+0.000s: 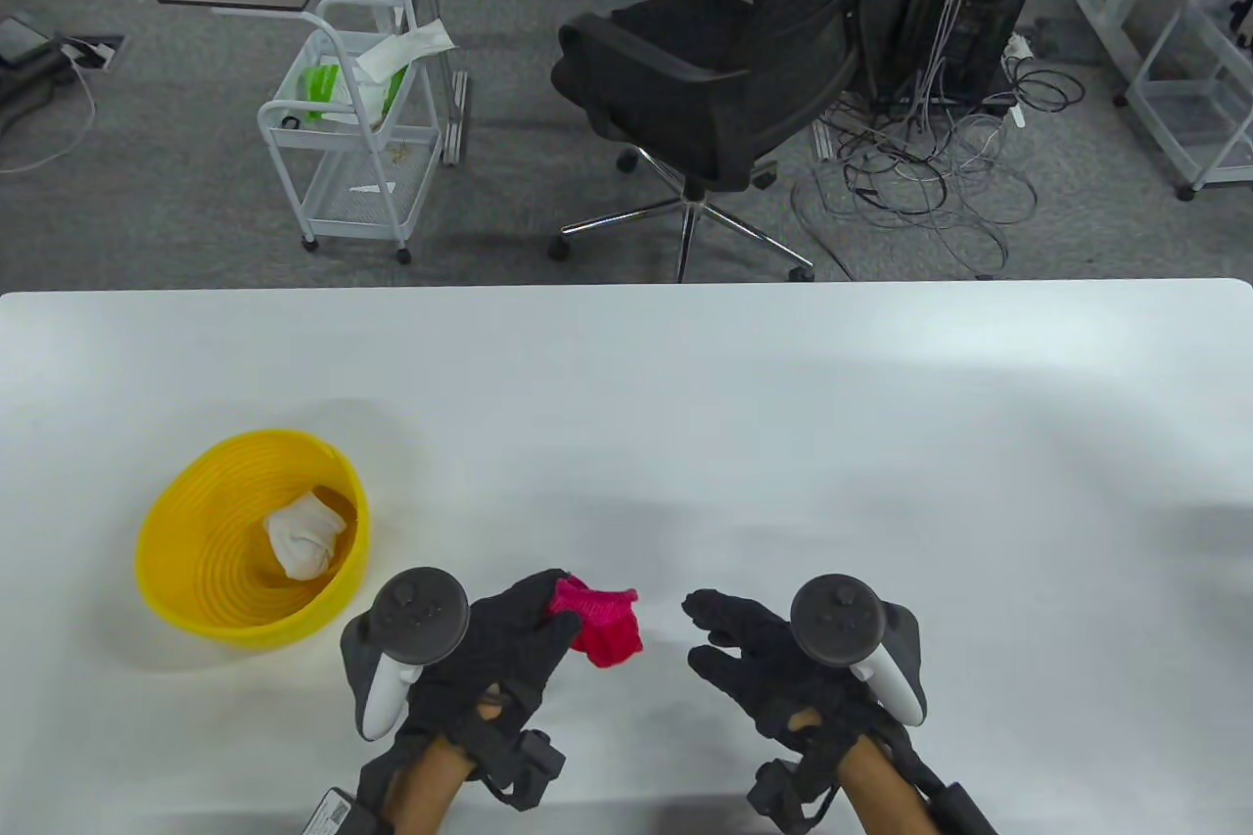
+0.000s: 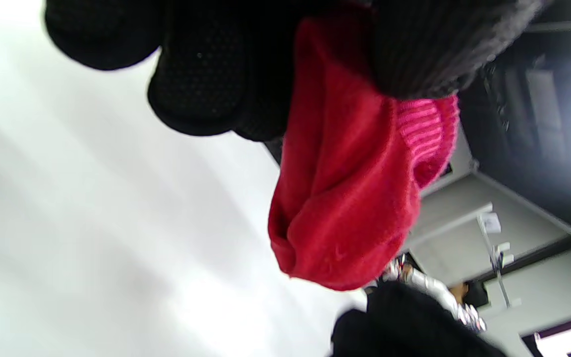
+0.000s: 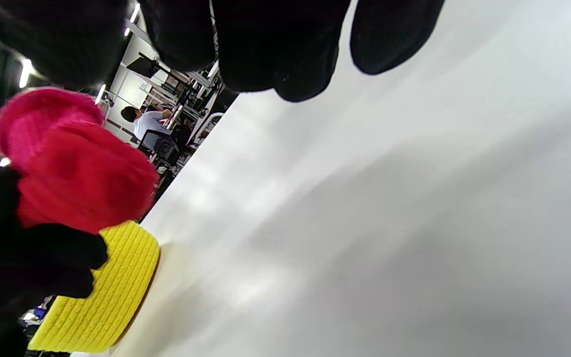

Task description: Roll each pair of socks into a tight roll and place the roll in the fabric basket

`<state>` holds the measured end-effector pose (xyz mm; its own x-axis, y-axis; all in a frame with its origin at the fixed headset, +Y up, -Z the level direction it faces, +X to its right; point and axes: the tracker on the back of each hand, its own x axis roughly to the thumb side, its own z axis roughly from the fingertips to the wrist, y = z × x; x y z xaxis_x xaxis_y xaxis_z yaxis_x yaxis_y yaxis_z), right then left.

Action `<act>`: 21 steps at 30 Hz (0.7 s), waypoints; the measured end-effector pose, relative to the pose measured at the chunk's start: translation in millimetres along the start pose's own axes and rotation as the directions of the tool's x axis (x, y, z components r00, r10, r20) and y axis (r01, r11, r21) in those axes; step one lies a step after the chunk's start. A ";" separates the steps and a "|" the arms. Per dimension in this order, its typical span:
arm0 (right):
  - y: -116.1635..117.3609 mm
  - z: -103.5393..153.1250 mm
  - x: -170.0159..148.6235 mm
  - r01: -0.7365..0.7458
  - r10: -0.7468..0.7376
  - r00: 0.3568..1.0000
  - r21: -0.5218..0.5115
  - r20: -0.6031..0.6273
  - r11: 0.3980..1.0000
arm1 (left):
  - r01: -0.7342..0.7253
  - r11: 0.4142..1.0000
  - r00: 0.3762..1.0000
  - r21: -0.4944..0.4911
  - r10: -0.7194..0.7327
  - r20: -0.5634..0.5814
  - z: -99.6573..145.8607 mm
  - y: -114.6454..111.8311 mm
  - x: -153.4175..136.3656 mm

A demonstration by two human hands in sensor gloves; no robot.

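Observation:
My left hand point(image 1: 533, 625) grips a rolled red and pink sock pair point(image 1: 607, 625) near the table's front edge; the roll point(image 2: 350, 198) hangs from the gloved fingers point(image 2: 201, 74) above the white tabletop. It shows again as the red roll point(image 3: 77, 168) in the right wrist view. A yellow basket point(image 1: 181, 502) stands at the left with a white sock roll point(image 1: 303, 532) inside; its ribbed wall point(image 3: 107, 292) is visible beyond the left glove. My right hand point(image 1: 729, 644) hovers to the right of the red roll, fingers relaxed and holding nothing.
The white table point(image 1: 783, 434) stretches wide behind and to the right of the hands. Beyond its far edge stand a black office chair point(image 1: 724, 81), a white trolley point(image 1: 352, 120) and a tangle of cables point(image 1: 930, 169) on the floor.

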<state>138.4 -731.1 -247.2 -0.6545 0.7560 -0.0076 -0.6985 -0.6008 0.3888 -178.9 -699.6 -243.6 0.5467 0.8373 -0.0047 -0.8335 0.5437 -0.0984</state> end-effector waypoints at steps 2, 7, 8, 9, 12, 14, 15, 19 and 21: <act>0.6 -0.8 0.4 -0.006 0.006 1.000 0.019 0.000 1.000 | -0.002 0.997 1.000 0.076 0.002 0.006 1.4 14.5 -0.4; 4.9 -2.2 3.9 -0.049 0.049 0.999 0.050 0.003 0.998 | 0.035 0.959 0.999 0.280 -0.037 0.001 8.8 55.9 -5.2; 5.7 -2.4 4.3 -0.060 0.060 0.998 0.053 0.003 0.997 | 0.040 0.946 0.999 0.322 -0.041 -0.003 10.7 64.9 -7.5; 6.5 -2.8 4.6 -0.070 0.070 0.998 0.058 0.004 0.996 | 0.051 0.928 0.999 0.369 -0.051 -0.010 12.1 74.7 -10.8; 8.6 -3.5 5.4 -0.079 0.079 0.997 0.074 0.003 0.994 | 0.097 0.872 0.995 0.479 -0.074 -0.065 18.1 100.7 -23.1; 9.1 -3.5 5.3 -0.082 0.082 0.997 0.078 0.003 0.994 | 0.123 0.825 0.992 0.552 -0.088 -0.089 22.3 115.4 -30.6; 9.0 -3.2 5.3 -0.085 0.084 0.996 0.077 0.005 0.993 | 0.158 0.805 0.986 0.572 -0.104 -0.127 24.7 121.7 -34.4; 6.2 -1.8 3.9 -0.086 0.085 0.996 0.056 0.012 0.995 | 0.275 0.719 0.957 0.638 -0.144 -0.251 30.1 136.9 -44.8; 4.9 -1.5 2.7 -0.088 0.087 0.996 0.050 0.011 0.995 | 0.331 0.691 0.937 0.643 -0.158 -0.313 32.4 140.7 -49.0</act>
<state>132.8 -732.4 -246.7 -0.7097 0.7036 0.0362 -0.6232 -0.6509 0.4335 -325.6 -662.3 -224.9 0.6685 0.6806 -0.2999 -0.4461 0.6896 0.5705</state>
